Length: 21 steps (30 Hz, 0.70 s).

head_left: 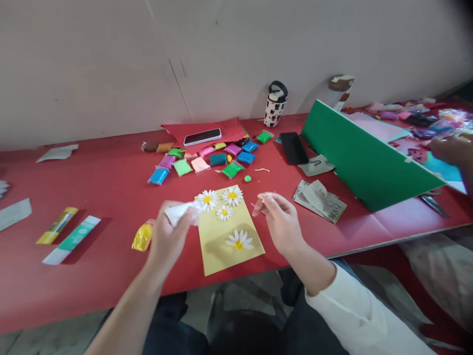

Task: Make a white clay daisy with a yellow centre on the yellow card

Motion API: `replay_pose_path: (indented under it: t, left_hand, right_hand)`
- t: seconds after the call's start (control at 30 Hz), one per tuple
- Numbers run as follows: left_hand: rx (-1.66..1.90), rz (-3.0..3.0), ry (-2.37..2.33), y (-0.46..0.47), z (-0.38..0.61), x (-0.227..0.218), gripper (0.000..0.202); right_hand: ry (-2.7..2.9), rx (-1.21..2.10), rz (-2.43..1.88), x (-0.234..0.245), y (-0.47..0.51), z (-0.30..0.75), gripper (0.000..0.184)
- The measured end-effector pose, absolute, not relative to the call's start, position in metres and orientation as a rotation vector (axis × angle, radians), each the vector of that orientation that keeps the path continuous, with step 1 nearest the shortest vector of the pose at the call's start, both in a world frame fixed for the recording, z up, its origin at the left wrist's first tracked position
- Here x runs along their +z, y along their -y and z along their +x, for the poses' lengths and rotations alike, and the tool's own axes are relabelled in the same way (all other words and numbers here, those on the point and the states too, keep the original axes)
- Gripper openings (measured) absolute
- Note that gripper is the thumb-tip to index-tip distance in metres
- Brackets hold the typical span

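The left hand is closed around a white scrap, soft-looking and possibly clay (too blurred to be sure), directly above the left edge of a yellow card. The right hand hovers over the card's right edge, thumb and forefinger pinched together; whether they hold anything is impossible to tell.

The card lies flat on a red table, between the hands. Four white daisies with yellow centres are on it: three clustered at the top and one lower down. The card's lower left and its bottom edge remain bare (no stem or leaf shows on it).

Beyond the card lies a scattered group of clay packets in blue, green, pink and other colours, with a small green ball just beside them. A yellow packet sits just left of the left hand, and two glue sticks lie farther left. Two phones rest near the far edge, one on red paper, beside a spotted bottle. To the right, a green board stands tilted, and another person's hand reaches in beyond it.
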State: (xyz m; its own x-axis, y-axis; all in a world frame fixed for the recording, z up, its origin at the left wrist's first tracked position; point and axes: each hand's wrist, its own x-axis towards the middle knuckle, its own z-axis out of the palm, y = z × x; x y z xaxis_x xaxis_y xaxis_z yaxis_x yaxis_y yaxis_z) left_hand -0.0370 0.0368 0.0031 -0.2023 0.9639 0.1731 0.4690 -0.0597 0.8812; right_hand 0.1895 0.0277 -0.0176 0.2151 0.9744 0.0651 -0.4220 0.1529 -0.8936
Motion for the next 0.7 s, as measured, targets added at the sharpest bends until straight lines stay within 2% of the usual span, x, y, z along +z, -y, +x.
replay_pose_path:
  t: [0.13, 0.2, 0.3, 0.37, 0.43, 0.53, 0.6, 0.7]
  left_hand:
    - [1.004, 1.835, -2.361, -0.075, -0.095, 0.007, 0.037]
    - [0.883, 1.826, -2.466, -0.089, -0.117, 0.0, 0.05]
    - [0.75, 1.803, -2.514, -0.099, -0.131, -0.01, 0.073]
    - [0.793, 1.9, -2.502, -0.096, -0.126, -0.011, 0.08]
    - [0.971, 2.082, -2.454, -0.086, -0.111, -0.005, 0.077]
    - [1.265, 2.274, -2.197, -0.061, -0.075, 0.004, 0.059]
    - [1.23, 2.417, -1.771, -0.042, -0.048, 0.005, 0.046]
    - [1.059, 2.555, -1.304, -0.021, -0.017, -0.003, 0.042]
  right_hand:
    - [0.753, 1.317, -0.844, -0.018, -0.031, 0.195, 0.025]
    - [0.751, 1.355, -0.805, -0.019, -0.03, 0.193, 0.025]
    - [0.771, 1.357, -0.807, -0.022, -0.028, 0.19, 0.014]
    - [0.784, 1.339, -0.829, -0.024, -0.028, 0.188, 0.018]
    - [0.8, 1.343, -0.838, -0.025, -0.027, 0.185, 0.023]
    - [0.846, 1.447, -0.824, -0.027, -0.025, 0.179, 0.023]
    - [0.875, 1.55, -0.796, -0.029, -0.021, 0.173, 0.024]
    - [0.891, 1.671, -0.762, -0.034, -0.014, 0.165, 0.025]
